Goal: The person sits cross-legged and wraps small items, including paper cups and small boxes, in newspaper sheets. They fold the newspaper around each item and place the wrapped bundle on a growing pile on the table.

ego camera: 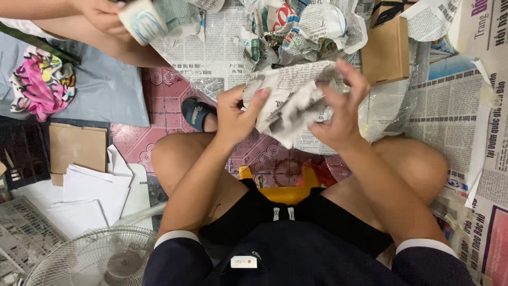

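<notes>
Between the knees, seen from the head camera, the left hand (pixel 235 114) pinches one edge of a crumpled newspaper bundle (pixel 288 103) while the right hand (pixel 338 114), fingers half spread, cups its other side. Wrapping looks partly done: folds remain loose. More crumpled paper (pixel 301 29) and a cardboard box (pixel 386 50) lie beyond on the floor.
</notes>
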